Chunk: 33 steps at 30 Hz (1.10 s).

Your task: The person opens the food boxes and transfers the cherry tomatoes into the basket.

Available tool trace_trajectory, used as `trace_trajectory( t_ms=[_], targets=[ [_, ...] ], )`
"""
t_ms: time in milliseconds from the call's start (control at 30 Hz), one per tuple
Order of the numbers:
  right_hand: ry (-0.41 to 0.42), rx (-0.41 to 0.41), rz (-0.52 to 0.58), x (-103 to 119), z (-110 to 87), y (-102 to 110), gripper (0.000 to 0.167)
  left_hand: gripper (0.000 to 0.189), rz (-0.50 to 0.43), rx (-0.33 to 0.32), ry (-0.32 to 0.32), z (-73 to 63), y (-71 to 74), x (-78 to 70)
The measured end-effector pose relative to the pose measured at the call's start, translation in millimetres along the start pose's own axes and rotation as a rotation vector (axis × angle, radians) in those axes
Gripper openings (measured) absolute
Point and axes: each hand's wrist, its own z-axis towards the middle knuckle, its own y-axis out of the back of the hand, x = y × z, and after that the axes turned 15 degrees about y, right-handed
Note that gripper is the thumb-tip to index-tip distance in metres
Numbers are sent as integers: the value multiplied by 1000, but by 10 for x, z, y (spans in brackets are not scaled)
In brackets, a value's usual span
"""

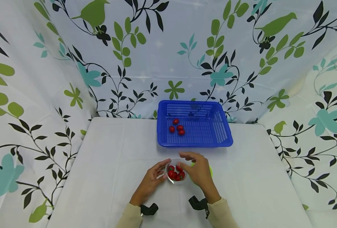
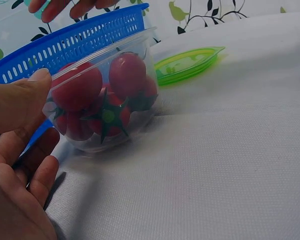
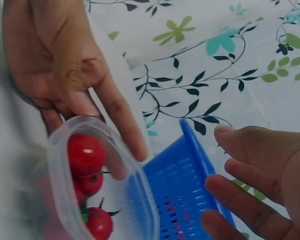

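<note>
A small clear plastic container (image 1: pixel 170 181) stands on the white table, with several red cherry tomatoes (image 1: pixel 171 174) inside. Some have green star-shaped stems, plain in the left wrist view. My left hand (image 1: pixel 151 182) holds the container's left side, its thumb at the rim and its index finger reaching along the far side. Over the container's right side hovers my right hand (image 1: pixel 199 171), partly covering it in the head view. In the right wrist view, that hand's fingers (image 3: pixel 250 200) are spread apart and hold nothing.
A blue plastic basket (image 1: pixel 205 133) sits behind the container at the table's back edge. Several cherry tomatoes (image 1: pixel 181 132) lie in its left half. A bright green lid (image 2: pixel 187 65) lies right of the container, mostly hidden under my right hand in the head view. Patterned cloth surrounds the table.
</note>
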Motion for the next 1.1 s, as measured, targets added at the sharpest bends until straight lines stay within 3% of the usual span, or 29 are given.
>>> trace_trajectory(
  t_ms=[500, 1100],
  targets=[
    [-27, 55, 31, -142, -127, -234, 34, 59, -15, -10, 34, 11, -3, 1],
    [75, 138, -55, -180, -142, -451, 34, 58, -33, -1, -8, 22, 4, 33]
  ],
)
